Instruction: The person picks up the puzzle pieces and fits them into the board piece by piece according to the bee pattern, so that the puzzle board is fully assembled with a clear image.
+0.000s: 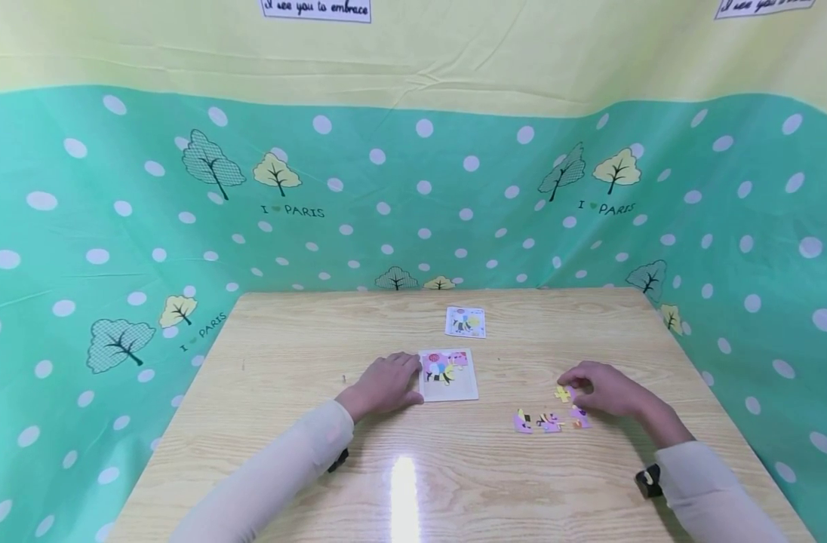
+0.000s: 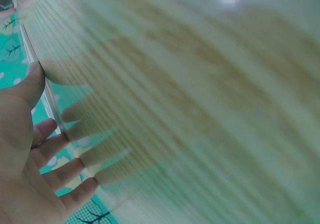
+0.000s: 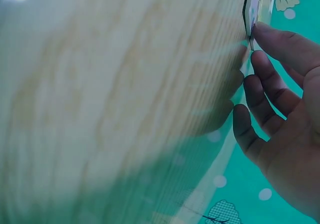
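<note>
Nearest the viewer, two pale sleeves reach across the glossy wooden table [image 1: 284, 483], which carries a bright glare patch. The loose puzzle pieces [image 1: 548, 421], purple and yellow, lie in a small cluster just in front of the right hand [image 1: 607, 388]; this hand's fingertips touch a yellow piece [image 1: 562, 393], the fingers bent over it, though whether the piece is actually pinched or merely touched cannot be told. The left hand [image 1: 384, 385] lies flat with relaxed, nearly straight fingers against the left edge of the puzzle tray [image 1: 448, 375], steadying it; the tray is partly filled at its top. Farther back lies a reference card [image 1: 465, 322], well apart from both hands, before the green dotted backdrop [image 1: 413, 196]. Probable hazards: the smooth surface may let the tray slide if the left hand eases off, and a sweeping right wrist could scatter the clustered pieces.
</note>
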A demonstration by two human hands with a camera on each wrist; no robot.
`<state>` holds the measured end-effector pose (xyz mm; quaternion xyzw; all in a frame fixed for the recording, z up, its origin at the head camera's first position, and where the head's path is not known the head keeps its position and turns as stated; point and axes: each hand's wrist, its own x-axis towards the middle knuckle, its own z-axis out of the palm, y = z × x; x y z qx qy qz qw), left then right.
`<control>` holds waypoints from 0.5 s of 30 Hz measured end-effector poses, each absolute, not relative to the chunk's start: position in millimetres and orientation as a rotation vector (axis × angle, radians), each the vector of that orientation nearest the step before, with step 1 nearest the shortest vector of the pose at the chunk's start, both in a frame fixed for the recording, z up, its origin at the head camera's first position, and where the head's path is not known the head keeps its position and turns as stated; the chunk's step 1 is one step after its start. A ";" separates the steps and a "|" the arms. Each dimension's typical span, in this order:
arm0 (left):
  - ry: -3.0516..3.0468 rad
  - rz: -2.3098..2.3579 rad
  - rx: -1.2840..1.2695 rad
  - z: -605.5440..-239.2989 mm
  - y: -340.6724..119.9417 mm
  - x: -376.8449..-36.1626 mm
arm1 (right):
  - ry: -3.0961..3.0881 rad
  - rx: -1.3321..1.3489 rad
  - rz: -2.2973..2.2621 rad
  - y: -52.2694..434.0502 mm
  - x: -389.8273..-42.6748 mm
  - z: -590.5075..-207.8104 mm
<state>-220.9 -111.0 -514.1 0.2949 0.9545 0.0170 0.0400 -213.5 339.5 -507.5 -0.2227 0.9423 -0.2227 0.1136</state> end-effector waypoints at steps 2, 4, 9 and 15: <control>2.925 0.052 0.905 -513.7 -110.7 -220.7 | 2.764 -0.656 -0.650 339.1 -213.5 -507.7; 2.924 0.054 0.906 -513.3 -110.4 -220.7 | 2.764 -0.657 -0.649 338.6 -213.2 -507.5; 2.914 0.054 0.898 -513.0 -109.6 -220.2 | 2.774 -0.679 -0.654 336.6 -212.3 -505.4; 2.922 0.043 0.889 -515.7 -109.9 -221.1 | 2.755 -0.729 -0.682 332.9 -213.6 -504.3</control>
